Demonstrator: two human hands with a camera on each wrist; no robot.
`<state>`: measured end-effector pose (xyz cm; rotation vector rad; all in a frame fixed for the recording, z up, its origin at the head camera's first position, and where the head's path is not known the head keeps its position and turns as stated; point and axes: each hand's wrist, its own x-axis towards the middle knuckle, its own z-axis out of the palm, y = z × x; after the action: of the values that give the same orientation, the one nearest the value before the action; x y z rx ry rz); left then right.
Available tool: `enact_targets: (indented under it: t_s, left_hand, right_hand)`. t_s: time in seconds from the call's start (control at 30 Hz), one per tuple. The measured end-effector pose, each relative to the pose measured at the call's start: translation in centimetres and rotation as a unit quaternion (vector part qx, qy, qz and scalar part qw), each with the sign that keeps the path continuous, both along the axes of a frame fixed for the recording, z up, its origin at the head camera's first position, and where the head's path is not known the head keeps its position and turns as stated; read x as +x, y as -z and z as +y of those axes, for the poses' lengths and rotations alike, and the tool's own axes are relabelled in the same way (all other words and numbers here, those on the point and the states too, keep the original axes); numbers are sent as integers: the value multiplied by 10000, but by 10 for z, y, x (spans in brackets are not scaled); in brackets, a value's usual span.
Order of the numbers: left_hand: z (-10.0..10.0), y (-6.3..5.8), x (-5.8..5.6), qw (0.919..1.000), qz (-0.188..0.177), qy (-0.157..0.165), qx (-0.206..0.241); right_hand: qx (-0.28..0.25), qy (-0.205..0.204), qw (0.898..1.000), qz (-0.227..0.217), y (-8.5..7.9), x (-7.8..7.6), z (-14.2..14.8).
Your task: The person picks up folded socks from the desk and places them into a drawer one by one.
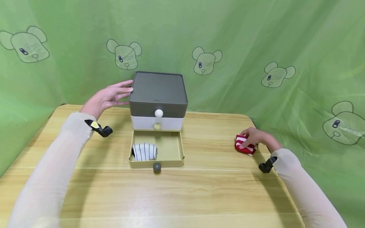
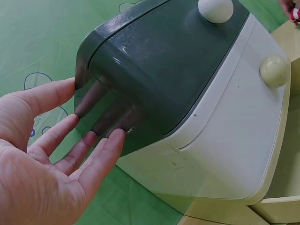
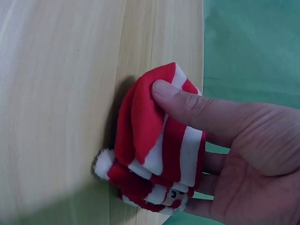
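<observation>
A stacked drawer box (image 1: 159, 87) stands on the table, dark grey on top with white and pale yellow-green tiers below. My left hand (image 1: 114, 95) rests its extended fingertips against the dark top tier's left side; in the left wrist view the fingers (image 2: 103, 154) touch that side without gripping. At the table's right side my right hand (image 1: 253, 137) holds folded red-and-white striped socks (image 3: 173, 140), the thumb pressing on the front and the other fingers behind, partly hidden. A small white pompom (image 3: 104, 164) sticks out from the socks.
The bottom drawer (image 1: 171, 145) is pulled out toward me, with a dark round knob (image 1: 157, 167). Inside its left half lies a rolled white sock bundle with dark stripes (image 1: 144, 152). Green curtain (image 1: 171, 38) hangs behind the wooden table (image 1: 199, 190).
</observation>
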<state>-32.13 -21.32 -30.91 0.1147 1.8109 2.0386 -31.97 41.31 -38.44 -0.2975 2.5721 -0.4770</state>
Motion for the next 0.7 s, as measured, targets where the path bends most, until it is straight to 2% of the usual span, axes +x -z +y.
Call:
enact_targets:
  t_s: [0.27,0.5,0.7]
  left_hand:
    - [0,1,-3,9996,-194,-118,180]
    - [0,-1,0,10000,10,30,1]
    - [0,0,1,10000,1,35,1]
  right_hand:
    - [-13,19,10000,-63,-3,1,3]
    - [-87,-60,9999,-31,-6,2,9]
    - [-472,-278,9985,-34,-9,0,12]
